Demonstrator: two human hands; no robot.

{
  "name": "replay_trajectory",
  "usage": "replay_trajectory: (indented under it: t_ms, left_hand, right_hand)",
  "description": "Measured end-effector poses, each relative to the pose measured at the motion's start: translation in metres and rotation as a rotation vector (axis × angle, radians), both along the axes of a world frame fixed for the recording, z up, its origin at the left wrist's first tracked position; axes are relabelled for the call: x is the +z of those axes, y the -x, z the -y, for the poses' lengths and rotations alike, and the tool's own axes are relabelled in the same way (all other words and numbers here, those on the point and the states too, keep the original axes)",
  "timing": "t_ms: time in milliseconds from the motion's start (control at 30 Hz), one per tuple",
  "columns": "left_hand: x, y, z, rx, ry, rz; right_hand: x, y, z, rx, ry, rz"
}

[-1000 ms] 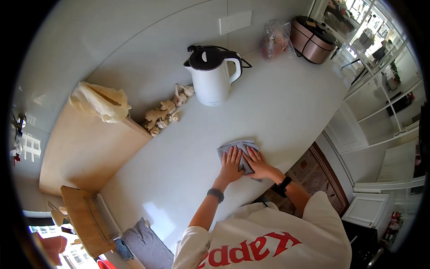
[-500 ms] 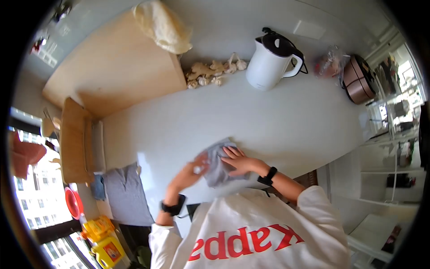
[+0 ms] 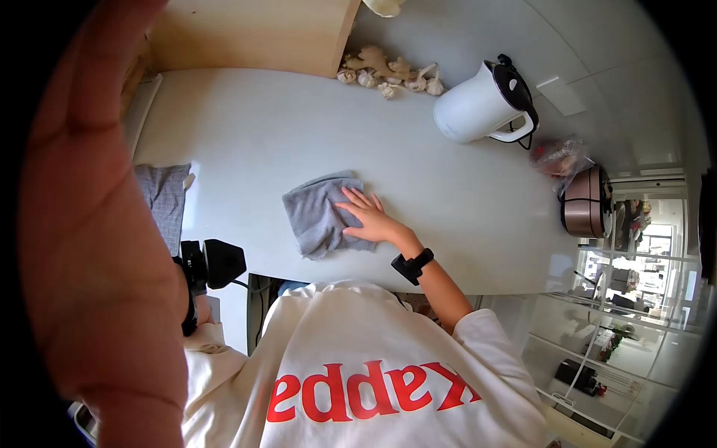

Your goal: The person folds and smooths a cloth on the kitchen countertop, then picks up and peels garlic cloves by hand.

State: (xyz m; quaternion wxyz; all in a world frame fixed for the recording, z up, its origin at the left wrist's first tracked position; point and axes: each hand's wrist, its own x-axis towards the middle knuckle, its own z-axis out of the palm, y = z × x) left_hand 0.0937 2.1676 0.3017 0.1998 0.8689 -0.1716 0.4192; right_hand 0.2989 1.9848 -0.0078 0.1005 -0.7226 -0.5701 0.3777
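So, right hand (image 3: pixel 371 223): I'm resting it on the grey cloth (image 3: pixel 315 218), fingers spread, unclenched
left hand (image 3: pixel 104 261): I'm holding it up close, fingers cropped, can't tell grip

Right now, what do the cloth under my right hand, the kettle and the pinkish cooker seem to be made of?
The cloth: seemingly soft, matt fabric, by its folds and creases. The kettle: smooth white plastic or coated metal, by its even, slightly glossy body. The pinkish cooker: metal or metallic-finish plastic, by its sheen; the look leaves that open.
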Motion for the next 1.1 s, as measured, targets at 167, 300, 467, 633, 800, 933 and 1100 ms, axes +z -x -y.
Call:
replay_trajectory:
  t_ms: [167,300,467,633,800,933,1100]
  left_hand:
    - [-0.009,-0.001,-0.004,0.049,0.015,0.06]
    - [-0.014,0.002,-0.014,0.121,0.045,0.139]
    - [-0.028,-0.003,-0.027,0.223,0.145,0.247]
    - [-0.054,-0.018,-0.042,0.351,0.478,0.262]
    - [-0.143,-0.066,-0.021,0.266,1.012,-0.375]
    - [-0.205,-0.101,-0.005,0.15,1.082,-0.677]
    - [-0.235,-0.158,-0.005,0.106,1.233,-0.849]
  right_hand:
    - [0.0,-0.013,-0.008,0.019,0.016,-0.067]
    - [0.006,-0.028,-0.014,0.029,-0.018,-0.104]
    - [0.011,-0.071,-0.046,-0.065,-0.07,-0.189]
    - [-0.013,-0.146,-0.092,-0.43,-0.508,0.11]
    - [-0.012,-0.193,-0.139,-0.409,-0.643,0.577]
    - [-0.043,-0.207,-0.15,-0.339,-0.581,0.803]
    - [-0.042,-0.209,-0.136,-0.538,-0.615,0.629]
